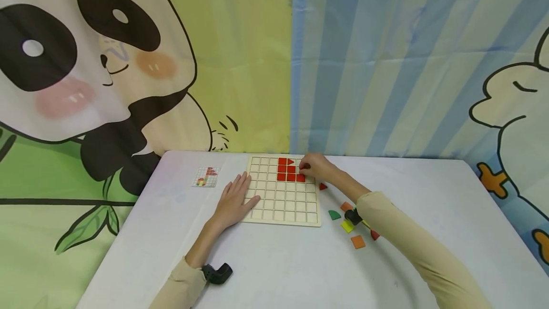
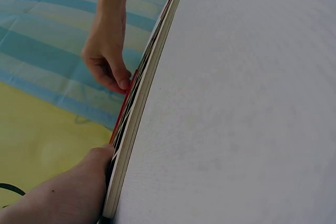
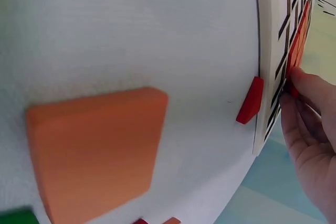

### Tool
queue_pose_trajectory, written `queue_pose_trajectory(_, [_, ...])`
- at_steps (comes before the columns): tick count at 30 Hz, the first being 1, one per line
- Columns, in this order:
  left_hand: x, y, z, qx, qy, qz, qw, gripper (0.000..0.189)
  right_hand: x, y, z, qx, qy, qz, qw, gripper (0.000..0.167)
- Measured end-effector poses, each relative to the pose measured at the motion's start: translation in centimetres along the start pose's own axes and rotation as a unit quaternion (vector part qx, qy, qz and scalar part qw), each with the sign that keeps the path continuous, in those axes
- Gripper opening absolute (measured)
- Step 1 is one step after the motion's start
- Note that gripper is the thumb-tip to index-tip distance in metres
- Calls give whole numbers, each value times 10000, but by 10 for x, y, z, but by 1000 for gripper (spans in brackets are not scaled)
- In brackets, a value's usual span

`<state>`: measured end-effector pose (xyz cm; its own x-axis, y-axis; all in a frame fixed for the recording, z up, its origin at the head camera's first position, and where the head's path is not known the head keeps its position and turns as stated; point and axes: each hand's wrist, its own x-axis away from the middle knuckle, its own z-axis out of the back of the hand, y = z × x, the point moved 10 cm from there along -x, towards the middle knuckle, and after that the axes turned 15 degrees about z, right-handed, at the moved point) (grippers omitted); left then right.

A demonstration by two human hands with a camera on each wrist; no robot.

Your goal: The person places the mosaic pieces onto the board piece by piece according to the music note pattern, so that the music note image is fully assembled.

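A pale wooden grid board (image 1: 283, 204) lies on the table, with several red tiles (image 1: 291, 177) and a red triangle (image 1: 290, 162) in its upper cells. My left hand (image 1: 235, 200) rests on the board's left edge, fingers spread and straight. At the upper right of the grid, my right hand (image 1: 316, 166) pinches a small red tile (image 3: 291, 88) between thumb and fingertips. Most of that tile is hidden by the fingers, so its shape cannot be told. In the left wrist view, the right hand (image 2: 107, 59) is low over the board, seen edge-on.
Left of the board lies a pattern card (image 1: 207, 177) with a coloured grid picture. To the right are a red piece (image 1: 323, 186), a green quarter-round (image 1: 334, 215), a yellow tile (image 1: 347, 226) and orange tiles (image 1: 358, 242). A printed curtain (image 1: 240, 61) hangs behind the table.
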<state>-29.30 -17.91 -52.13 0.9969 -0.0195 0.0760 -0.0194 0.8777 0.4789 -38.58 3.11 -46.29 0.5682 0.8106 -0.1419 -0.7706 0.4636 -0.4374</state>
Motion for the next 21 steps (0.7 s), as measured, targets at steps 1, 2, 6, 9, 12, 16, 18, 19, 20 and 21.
queue_pose_trajectory(1, [0,0,0,5,-2,-2,10000,82,0,0,0,6,-6,-7,10000,12])
queue_pose_trajectory(2, [0,0,-1,2,2,-4,10000,82,0,1,1,15,-9,-5,10000,12])
queue_pose_trajectory(6, [-1,0,-1,-25,39,-9,10000,82,-3,-1,0,39,-28,41,10000,12])
queue_pose_trajectory(9, [-1,-1,-1,-49,5,-6,10000,82,-8,-3,-3,102,-57,3,9999,11])
queue_pose_trajectory(12, [0,-1,1,-61,10,-3,10000,82,-12,-5,-4,181,-41,-34,9998,9])
queue_pose_trajectory(16, [-1,-1,2,-48,6,16,10000,82,-12,-6,-3,260,91,-52,9996,8])
queue_pose_trajectory(18, [0,-1,2,-13,9,16,10000,82,-10,-3,-3,93,135,-120,9998,9])
queue_pose_trajectory(19, [-1,0,2,-8,-7,15,10000,82,-8,-2,-3,-17,157,-132,9998,10])
queue_pose_trajectory(20, [-1,0,1,-14,-14,17,10000,82,-6,-1,-2,-99,179,-105,9997,11])
queue_pose_trajectory(21, [-1,0,1,-16,-23,21,10000,82,-4,-1,-1,-203,190,-64,9996,12])
